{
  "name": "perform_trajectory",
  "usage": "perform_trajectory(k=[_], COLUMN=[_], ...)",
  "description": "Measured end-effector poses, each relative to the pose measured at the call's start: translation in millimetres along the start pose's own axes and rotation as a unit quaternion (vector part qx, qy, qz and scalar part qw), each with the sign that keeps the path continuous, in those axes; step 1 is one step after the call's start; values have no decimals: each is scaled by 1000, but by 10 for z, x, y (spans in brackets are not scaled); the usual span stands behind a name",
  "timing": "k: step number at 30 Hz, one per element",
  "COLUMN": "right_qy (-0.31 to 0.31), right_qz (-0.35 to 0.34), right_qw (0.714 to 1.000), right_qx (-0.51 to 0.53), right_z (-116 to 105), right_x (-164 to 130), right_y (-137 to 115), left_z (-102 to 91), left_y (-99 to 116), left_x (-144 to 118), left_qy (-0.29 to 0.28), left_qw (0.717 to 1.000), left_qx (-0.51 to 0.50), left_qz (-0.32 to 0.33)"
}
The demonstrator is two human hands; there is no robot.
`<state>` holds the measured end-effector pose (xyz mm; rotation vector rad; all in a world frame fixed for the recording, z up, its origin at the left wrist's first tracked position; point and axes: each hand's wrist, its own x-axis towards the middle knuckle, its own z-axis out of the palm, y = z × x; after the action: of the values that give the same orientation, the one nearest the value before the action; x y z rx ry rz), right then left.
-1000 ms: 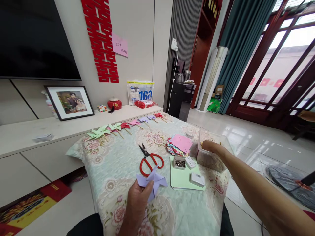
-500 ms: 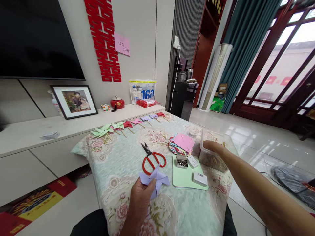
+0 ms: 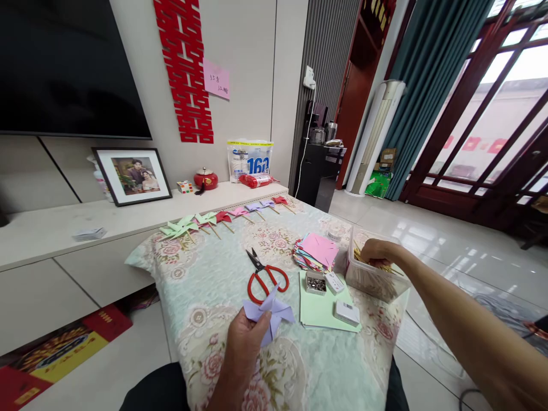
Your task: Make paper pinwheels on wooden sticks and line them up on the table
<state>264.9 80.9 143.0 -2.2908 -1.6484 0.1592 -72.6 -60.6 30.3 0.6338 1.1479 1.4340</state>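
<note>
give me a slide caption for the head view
Left hand holds a lilac paper pinwheel; right hand reaches into a clear box of wooden sticks.

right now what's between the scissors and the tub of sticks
In the head view, between the scissors and the tub lie green paper, a tin of pins and a small white box.

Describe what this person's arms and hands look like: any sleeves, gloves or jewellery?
Both are bare. The left hand shows no glove, ring or watch, and its wrist is uncovered. The right hand is also ungloved, and the long forearm behind it has no sleeve, band or watch as far as the picture's edge. Dark clothing shows only at the lap.
</note>
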Motion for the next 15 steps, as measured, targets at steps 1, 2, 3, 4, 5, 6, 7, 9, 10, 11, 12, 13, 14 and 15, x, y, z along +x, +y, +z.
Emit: perform_trajectory(k=[1,2,3,4,5,6,7,9,10,11,12,13,14,15], right_qy=[-37,-69,-91,-103,-109,-107,-101,-115,-141,-213,-271,-316,-349,-369], right_qz=[10,19,23,19,7,-11,-34,-88,-117,-149,-160,-153,-145,-146], right_qw=[999,997,995,994,993,994,994,989,981,955,926,902,882,872], right_qx=[-14,-26,-34,-39,-39,-33,-21,21,58,140,207,252,280,286], right_z=[-68,-147,-233,-323,-407,-475,-516,-474,-382,-243,-66,139,354,566], right_x=[-12,-32,-64,-113,-183,-278,-398,-705,-881,-1064,-1246,-1419,-1577,-1716], right_y=[-3,-12,-28,-51,-83,-124,-174,-299,-373,-452,-535,-619,-704,-787], left_z=[1,2,2,1,-1,-4,-7,-9,-8,-5,-2,1,2,-1], left_y=[1,-4,-11,-21,-29,-34,-33,-10,10,34,58,78,92,99], left_x=[-1,1,3,7,11,14,15,4,-7,-22,-39,-56,-72,-86], left_qy=[0,0,1,2,4,6,8,5,1,-3,-9,-27,-45,-66], left_qw=[1000,1000,1000,1000,1000,1000,999,998,997,995,993,990,988,986], left_qx=[-1,-3,-7,-12,-19,-26,-34,-56,-72,-93,-115,-131,-144,-150], left_qz=[0,0,-1,-1,-4,-8,-12,-23,-27,-28,-29,-31,-34,-34])
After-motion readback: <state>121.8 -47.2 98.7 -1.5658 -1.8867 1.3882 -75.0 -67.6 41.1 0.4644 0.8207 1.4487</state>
